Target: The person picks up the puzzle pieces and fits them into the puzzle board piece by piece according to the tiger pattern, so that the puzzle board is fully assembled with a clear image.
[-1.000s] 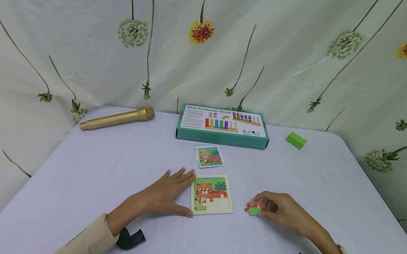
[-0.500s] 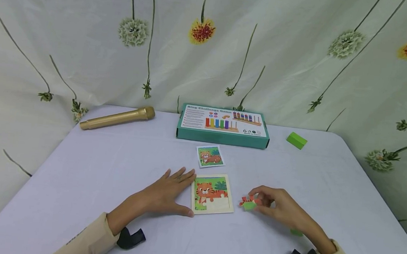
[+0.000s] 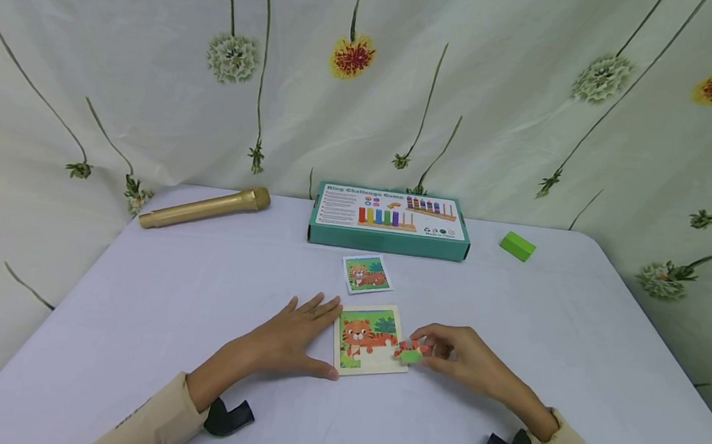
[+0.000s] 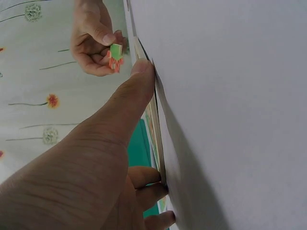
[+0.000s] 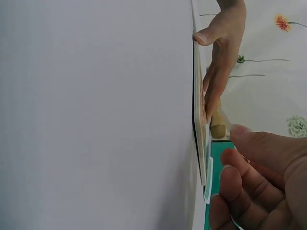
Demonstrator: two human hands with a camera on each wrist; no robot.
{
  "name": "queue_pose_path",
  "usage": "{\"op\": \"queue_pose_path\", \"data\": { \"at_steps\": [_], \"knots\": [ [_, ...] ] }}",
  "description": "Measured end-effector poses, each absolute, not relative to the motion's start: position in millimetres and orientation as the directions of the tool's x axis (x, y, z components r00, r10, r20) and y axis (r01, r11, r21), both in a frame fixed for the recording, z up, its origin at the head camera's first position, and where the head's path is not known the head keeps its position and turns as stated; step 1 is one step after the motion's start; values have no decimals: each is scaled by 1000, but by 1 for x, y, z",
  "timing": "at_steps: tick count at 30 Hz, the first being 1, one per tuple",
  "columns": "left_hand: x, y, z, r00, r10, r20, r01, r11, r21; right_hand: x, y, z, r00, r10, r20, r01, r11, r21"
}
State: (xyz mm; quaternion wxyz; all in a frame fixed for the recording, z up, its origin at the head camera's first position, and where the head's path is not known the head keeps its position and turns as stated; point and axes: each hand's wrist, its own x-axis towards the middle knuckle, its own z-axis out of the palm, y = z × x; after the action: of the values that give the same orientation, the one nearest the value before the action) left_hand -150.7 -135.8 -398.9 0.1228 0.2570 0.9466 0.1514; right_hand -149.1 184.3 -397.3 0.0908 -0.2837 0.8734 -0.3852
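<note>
A square jigsaw board (image 3: pixel 401 368) with a tiger picture lies on the white table; its lower right part shows bare pale board. My left hand (image 3: pixel 286 342) is spread flat, its thumb and fingertips touching the board's left edge. Between thumb and fingers, my right hand (image 3: pixel 465 356) pinches a jigsaw piece (image 3: pixel 410 356) in orange and green, over the board's right edge. The left wrist view shows the same jigsaw piece (image 4: pixel 115 51) raised above the table. In the right wrist view, the right fingers mostly hide it.
Behind the board lies a small tiger picture card (image 3: pixel 368 274). Farther back stands a teal Ring Challenge Game box (image 3: pixel 388 242). A gold microphone (image 3: pixel 206 209) lies at the back left, a green block (image 3: pixel 518 246) at the back right. A flowered cloth (image 3: pixel 502 122) hangs behind.
My right hand has carried the jigsaw piece leftward, from beside the board to its right edge. The left hand has stayed against the board.
</note>
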Motion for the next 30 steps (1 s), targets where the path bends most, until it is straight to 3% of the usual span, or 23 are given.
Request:
{"op": "queue_pose_path", "data": {
  "at_steps": [30],
  "knots": [
    [-150,-138,-397,-823,550,-140,469,799,377,-153,126,-399,-763,-646,25,-490,553,-674]
  ]
}}
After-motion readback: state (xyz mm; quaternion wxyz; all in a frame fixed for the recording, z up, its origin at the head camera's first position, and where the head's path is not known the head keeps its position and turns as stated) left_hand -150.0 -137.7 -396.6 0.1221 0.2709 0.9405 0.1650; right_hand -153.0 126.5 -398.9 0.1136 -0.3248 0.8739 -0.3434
